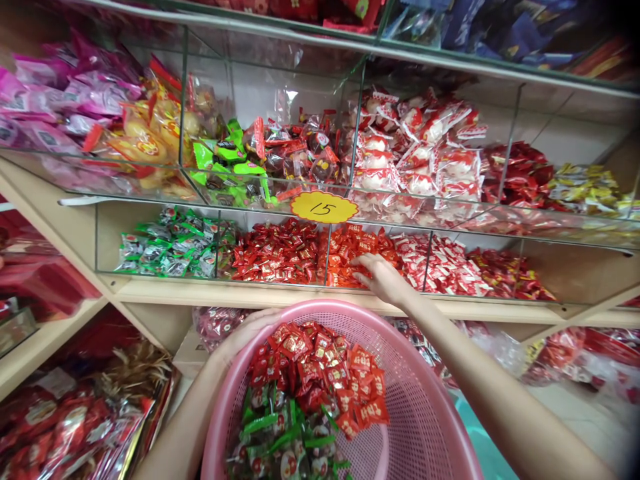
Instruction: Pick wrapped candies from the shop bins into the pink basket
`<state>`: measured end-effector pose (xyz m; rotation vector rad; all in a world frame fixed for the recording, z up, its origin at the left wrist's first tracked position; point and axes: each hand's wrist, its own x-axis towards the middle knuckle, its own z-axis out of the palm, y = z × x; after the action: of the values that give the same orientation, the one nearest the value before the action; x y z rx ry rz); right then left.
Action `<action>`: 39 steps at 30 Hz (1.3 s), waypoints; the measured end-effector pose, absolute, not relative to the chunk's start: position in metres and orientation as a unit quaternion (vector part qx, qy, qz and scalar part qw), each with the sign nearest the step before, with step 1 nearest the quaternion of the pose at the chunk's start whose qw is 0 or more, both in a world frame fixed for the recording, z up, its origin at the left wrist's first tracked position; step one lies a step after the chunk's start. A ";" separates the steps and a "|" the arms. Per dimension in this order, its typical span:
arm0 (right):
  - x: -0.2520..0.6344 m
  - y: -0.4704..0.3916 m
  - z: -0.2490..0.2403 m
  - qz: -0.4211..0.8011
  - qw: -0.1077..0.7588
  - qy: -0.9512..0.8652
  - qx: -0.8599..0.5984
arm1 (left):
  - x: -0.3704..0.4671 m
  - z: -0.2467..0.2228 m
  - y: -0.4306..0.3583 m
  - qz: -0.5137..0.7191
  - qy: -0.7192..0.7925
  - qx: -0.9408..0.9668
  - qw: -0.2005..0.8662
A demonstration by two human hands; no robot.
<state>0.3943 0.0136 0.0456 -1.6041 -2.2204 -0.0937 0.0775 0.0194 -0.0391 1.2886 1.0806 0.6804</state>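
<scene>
A pink plastic basket with mesh walls is in front of me. My left hand holds its far left rim, with some fingers out of sight. Inside lie dark red candies, orange-red candies and green-and-clear wrapped candies. Beyond the rim, my right hand is at the low shelf, over a compartment of orange-red candies. Its fingers are slightly bent and apart, and I see nothing held in them.
Clear dividers split the low shelf into compartments of wrapped candy. Above hangs a yellow tag marked 15, on an upper shelf of larger packets. Red packages lie at lower left. A teal container stands below right.
</scene>
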 end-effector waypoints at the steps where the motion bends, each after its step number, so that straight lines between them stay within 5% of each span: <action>1: 0.395 0.014 0.045 -0.031 0.196 -0.792 -0.577 | 0.077 -0.040 0.020 0.296 0.469 0.562 0.614; 17: 0.394 0.015 0.043 -0.011 0.183 -0.768 -0.614 | 0.077 -0.037 0.017 0.298 0.482 0.557 0.606; 29: 0.381 -0.038 0.064 -0.028 0.303 -0.768 -0.564 | 0.086 -0.005 0.006 0.284 0.446 0.576 0.624; 39: 0.369 -0.106 0.011 -0.032 0.143 -0.813 -0.563 | 0.086 -0.014 0.009 0.294 0.463 0.564 0.617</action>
<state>0.3687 -0.1057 0.0114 -1.6243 -2.3457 -0.0922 0.0857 0.0093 -0.0145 1.2984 1.0664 0.6764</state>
